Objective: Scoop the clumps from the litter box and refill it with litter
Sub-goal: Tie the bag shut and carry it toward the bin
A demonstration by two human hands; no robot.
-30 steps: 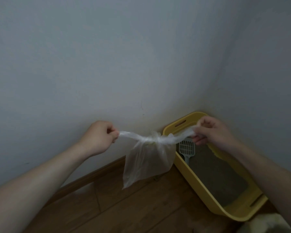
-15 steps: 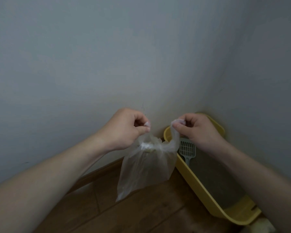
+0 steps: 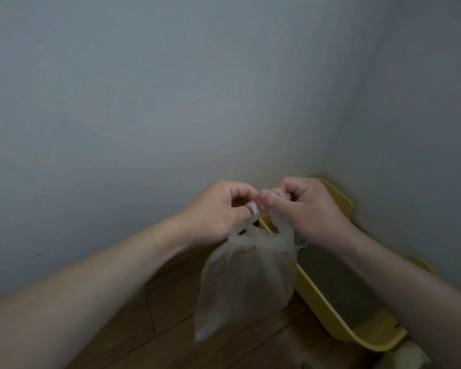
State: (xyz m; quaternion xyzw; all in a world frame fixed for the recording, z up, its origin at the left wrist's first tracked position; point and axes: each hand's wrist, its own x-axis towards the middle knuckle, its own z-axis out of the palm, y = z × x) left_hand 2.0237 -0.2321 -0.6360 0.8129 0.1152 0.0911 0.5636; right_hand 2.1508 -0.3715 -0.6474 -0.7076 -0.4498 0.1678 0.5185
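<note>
A thin clear plastic bag (image 3: 246,283) hangs in the air in front of the wall, knotted at its neck. My left hand (image 3: 220,211) pinches one loose end of the bag's top and my right hand (image 3: 304,206) pinches the other, thumbs almost touching above the knot. Behind and below the bag stands the yellow litter box (image 3: 320,310) in the room's corner, with grey litter (image 3: 338,283) inside. A pale slotted scoop (image 3: 300,242) leans in the box's far end, mostly hidden by my right wrist and the bag.
Two pale walls meet in a corner (image 3: 328,145) right behind the box. Wooden floorboards (image 3: 157,323) run under the bag, with a brown skirting board along the left wall. Something pale (image 3: 407,358) lies at the bottom right by the box's near end.
My hands were far apart, pulling the bag's ends taut sideways; they have come together above the knot, and the bag hangs lower and slacker.
</note>
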